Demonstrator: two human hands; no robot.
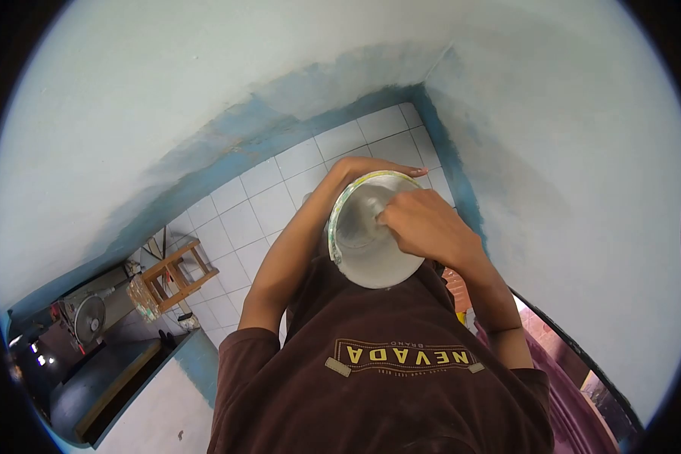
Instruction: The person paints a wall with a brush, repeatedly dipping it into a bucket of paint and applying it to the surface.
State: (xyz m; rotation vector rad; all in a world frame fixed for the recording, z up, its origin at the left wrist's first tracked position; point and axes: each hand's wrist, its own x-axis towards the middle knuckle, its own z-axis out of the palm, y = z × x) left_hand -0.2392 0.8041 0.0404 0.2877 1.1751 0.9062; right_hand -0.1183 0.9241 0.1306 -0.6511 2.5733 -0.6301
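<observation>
Bucket (378,271) — right hand (429,227) over opening

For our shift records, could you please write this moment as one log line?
left hand: against bucket exterior | right hand: over bucket mouth, grip unclear | bucket: before brown shirt, contents blurred

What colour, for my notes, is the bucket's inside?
The bucket's inside looks whitish, clearest in the head view.

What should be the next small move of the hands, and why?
Perhaps make one slow circle with the right hand inside the white bucket. Its curled fingers are over the opening, and the left hand lies along the far rim, so the bucket looks steadied.
</observation>
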